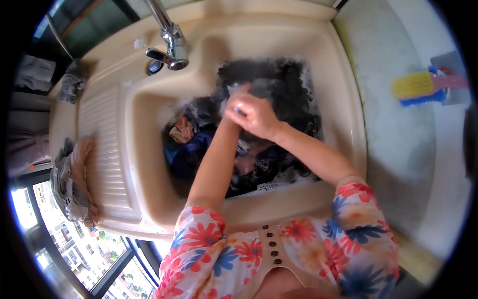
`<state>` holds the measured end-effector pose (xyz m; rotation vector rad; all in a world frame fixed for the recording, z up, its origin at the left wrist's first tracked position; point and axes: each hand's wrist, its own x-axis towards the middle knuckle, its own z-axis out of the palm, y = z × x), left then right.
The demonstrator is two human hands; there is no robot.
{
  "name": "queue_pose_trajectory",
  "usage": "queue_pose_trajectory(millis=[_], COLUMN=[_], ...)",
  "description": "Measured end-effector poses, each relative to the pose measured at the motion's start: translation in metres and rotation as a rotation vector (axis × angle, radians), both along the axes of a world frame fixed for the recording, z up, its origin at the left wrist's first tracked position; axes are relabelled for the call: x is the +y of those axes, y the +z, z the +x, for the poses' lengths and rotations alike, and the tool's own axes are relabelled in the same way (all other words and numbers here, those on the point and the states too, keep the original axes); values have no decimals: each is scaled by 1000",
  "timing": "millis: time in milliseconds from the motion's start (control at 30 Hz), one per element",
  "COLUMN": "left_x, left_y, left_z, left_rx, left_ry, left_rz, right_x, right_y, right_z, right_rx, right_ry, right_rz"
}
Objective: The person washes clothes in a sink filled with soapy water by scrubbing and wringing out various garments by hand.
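Note:
Both my hands are together above the sink basin [142, 169], over dark clothes [294, 94] soaking in sudsy water. My right hand [256, 114] is closed over the back or wrist of my left hand [233, 102]. The left hand is wet and blurred, and its fingers are mostly hidden, so what they hold cannot be made out. A dark blue cloth [191, 154] and a small beige-pink cloth [182, 130] lie in the water to the left of my forearms. White foam lines the basin's front edge.
A chrome faucet [174, 47] rises behind the basin. Grey and brown cloths [74, 184] hang over the left edge of the ribbed drainboard [104, 149]. Another grey cloth [72, 82] lies at the back left. A yellow and blue brush [413, 85] sits on the right ledge. Windows are at lower left.

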<state>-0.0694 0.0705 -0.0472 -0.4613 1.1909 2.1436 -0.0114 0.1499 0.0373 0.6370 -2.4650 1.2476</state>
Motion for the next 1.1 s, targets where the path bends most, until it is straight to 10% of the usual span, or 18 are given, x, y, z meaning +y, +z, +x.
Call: queue_pose_trajectory(millis=[33,100,133,333,500,667,767,867,1100], left_x=[3,-7,-18,-31,4,-9,-12,-9,-31], left_y=[-36,-61,8,18,48,80,101,115,118], left_z=[-2,-6,3,18,45,49,65,82,102], left_rx=[410,425,-15,785,1299,933,1028,1098,920], left_ry=[-27,51,403,-70,10,-144,-119,-191,-156], left_rz=[-356,-617,-143,-1182,-918,-789,-779,-880,-389], right_x=[3,40,69,99,55,91,121,89,36], right_y=[-6,-47,-62,-100,23,56,15,17,49], right_z=[-5,-34,-46,-19,-8,8,32,61,75], right_rx=[35,-245,-378,-181,-382,-469,-728,-208,-606], right_ry=[-15,-369,-559,-551,-270,-284,-401,-167,-123], right_rz=[70,-10,32,370,37,-509,-413,198,-477])
